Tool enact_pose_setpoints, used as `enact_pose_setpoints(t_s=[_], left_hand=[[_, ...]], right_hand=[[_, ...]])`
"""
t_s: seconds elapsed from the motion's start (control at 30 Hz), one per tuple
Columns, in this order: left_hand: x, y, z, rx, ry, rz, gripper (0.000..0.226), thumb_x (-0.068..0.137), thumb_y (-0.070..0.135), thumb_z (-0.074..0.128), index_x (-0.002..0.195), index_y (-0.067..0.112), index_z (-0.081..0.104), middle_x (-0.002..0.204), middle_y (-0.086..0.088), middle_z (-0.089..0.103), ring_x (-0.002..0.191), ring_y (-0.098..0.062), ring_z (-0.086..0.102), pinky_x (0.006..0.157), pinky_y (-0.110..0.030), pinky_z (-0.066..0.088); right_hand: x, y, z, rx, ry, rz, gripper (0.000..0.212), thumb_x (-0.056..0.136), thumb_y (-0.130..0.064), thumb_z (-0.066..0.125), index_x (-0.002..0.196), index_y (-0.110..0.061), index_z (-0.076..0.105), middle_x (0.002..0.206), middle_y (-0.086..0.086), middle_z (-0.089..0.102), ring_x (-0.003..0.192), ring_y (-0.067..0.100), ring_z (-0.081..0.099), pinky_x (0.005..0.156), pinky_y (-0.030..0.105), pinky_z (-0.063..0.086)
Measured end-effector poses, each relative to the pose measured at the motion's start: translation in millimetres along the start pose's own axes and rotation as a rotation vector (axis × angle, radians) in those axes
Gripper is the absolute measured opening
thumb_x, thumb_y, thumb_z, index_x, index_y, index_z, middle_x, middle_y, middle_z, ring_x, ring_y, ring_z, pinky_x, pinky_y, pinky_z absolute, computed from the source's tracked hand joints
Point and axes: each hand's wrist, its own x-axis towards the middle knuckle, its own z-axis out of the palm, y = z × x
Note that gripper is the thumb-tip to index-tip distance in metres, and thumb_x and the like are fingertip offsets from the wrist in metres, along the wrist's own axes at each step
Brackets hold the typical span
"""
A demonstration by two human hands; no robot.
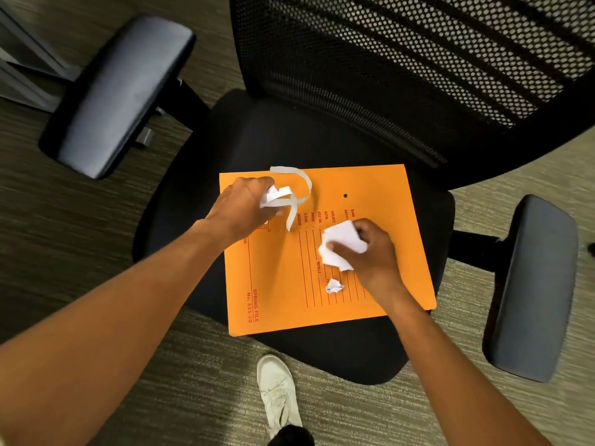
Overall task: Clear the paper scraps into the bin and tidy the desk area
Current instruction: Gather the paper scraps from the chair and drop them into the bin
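Note:
An orange spring file [289,284] lies flat on the black seat of an office chair [199,201]. My left hand [241,207] is over the file's far left corner, closed on a bunch of white paper strips [291,191] that curl out of the fist. Over the middle of the file, my right hand [370,249] grips crumpled white paper scraps [341,246]. One small crumpled scrap [334,286] lies loose on the file just below my right hand. No bin is in view.
The chair's mesh backrest [418,66] rises behind the file. Grey padded armrests stand at the left [119,91] and at the right [531,284]. A white shoe [278,394] is planted on the striped carpet in front of the seat. Grey furniture fills the top left corner.

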Motion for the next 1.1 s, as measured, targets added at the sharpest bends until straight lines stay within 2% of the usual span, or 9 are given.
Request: enact_pose_setpoints(t_s=[0.23, 0.37, 0.47, 0.53, 0.57, 0.67, 0.77, 0.9, 1.1], left_hand=[[-35, -11, -2, -0.273, 0.154, -0.008, 0.015, 0.092, 0.018, 0.064, 0.102, 0.02, 0.053, 0.088, 0.005, 0.058, 0.076, -0.009, 0.058, 0.055, -0.019, 0.045], [-50, -18, 8, -0.391, 0.184, -0.027, 0.026, 0.092, 0.014, 0.064, 0.111, 0.025, 0.05, 0.092, -0.002, 0.063, 0.078, -0.017, 0.067, 0.058, -0.035, 0.061], [-58, -13, 17, -0.414, 0.2, -0.024, 0.036, 0.092, 0.009, 0.062, 0.123, 0.025, 0.053, 0.095, -0.002, 0.064, 0.081, -0.016, 0.066, 0.064, -0.033, 0.061], [-60, -11, 22, -0.408, 0.206, -0.026, 0.023, 0.093, 0.007, 0.06, 0.113, 0.018, 0.061, 0.091, -0.003, 0.066, 0.078, -0.017, 0.065, 0.065, -0.038, 0.06], [-60, -9, 24, -0.405, 0.206, -0.032, 0.017, 0.094, 0.008, 0.059, 0.108, 0.016, 0.063, 0.088, -0.004, 0.066, 0.076, -0.02, 0.064, 0.064, -0.041, 0.059], [-61, -1, 27, -0.404, 0.193, -0.059, 0.012, 0.094, 0.008, 0.06, 0.105, 0.011, 0.064, 0.089, -0.007, 0.066, 0.077, -0.025, 0.064, 0.066, -0.041, 0.057], [-62, 2, 30, -0.406, 0.163, -0.083, 0.013, 0.092, 0.004, 0.06, 0.102, 0.011, 0.063, 0.09, -0.009, 0.065, 0.08, -0.026, 0.064, 0.068, -0.04, 0.057], [-66, 3, 35, -0.448, 0.152, -0.106, 0.014, 0.093, 0.006, 0.059, 0.104, 0.014, 0.063, 0.094, -0.004, 0.065, 0.082, -0.02, 0.063, 0.065, -0.03, 0.053], [-77, -4, 40, -0.46, 0.156, -0.148, 0.014, 0.094, 0.007, 0.059, 0.103, 0.016, 0.064, 0.091, -0.004, 0.065, 0.079, -0.02, 0.063, 0.061, -0.02, 0.048]], right_hand=[[-7, 2, -54, 0.223, 0.161, 0.091, 0.018, 0.088, -0.011, 0.068, 0.102, -0.022, 0.067, 0.092, -0.005, 0.069, 0.08, 0.006, 0.066, 0.055, 0.017, 0.054], [-17, 15, -61, -0.016, 0.088, 0.063, 0.037, 0.094, 0.0, 0.05, 0.099, -0.032, 0.067, 0.102, 0.004, 0.067, 0.09, 0.017, 0.067, 0.077, 0.032, 0.058], [-33, 17, -52, -0.334, 0.023, -0.091, 0.037, 0.092, 0.003, 0.048, 0.099, -0.029, 0.064, 0.116, -0.002, 0.045, 0.107, 0.008, 0.05, 0.088, 0.004, 0.041], [-43, 23, -41, -0.409, -0.017, -0.171, 0.021, 0.094, -0.008, 0.053, 0.102, -0.027, 0.058, 0.116, -0.005, 0.04, 0.11, 0.004, 0.044, 0.098, 0.009, 0.036], [-48, 26, -35, -0.43, -0.034, -0.185, 0.013, 0.093, -0.021, 0.058, 0.104, -0.027, 0.056, 0.116, -0.006, 0.04, 0.109, 0.003, 0.044, 0.097, 0.017, 0.039], [-57, 37, -20, -0.511, -0.095, -0.218, 0.047, 0.08, -0.05, 0.069, 0.119, -0.033, 0.051, 0.12, -0.009, 0.044, 0.106, 0.004, 0.049, 0.086, 0.023, 0.044], [-61, 47, -6, -0.659, -0.121, -0.278, 0.053, 0.08, -0.046, 0.071, 0.127, -0.037, 0.048, 0.116, -0.008, 0.05, 0.103, 0.006, 0.055, 0.082, 0.029, 0.053], [-57, 54, 0, -0.665, -0.116, -0.325, 0.019, 0.09, -0.028, 0.064, 0.108, -0.029, 0.059, 0.105, -0.006, 0.06, 0.095, 0.014, 0.06, 0.077, 0.034, 0.054], [-23, 24, -12, -0.428, 0.034, -0.256, 0.015, 0.085, -0.021, 0.066, 0.087, -0.021, 0.052, 0.081, -0.001, 0.059, 0.07, 0.011, 0.056, 0.055, 0.02, 0.043]])
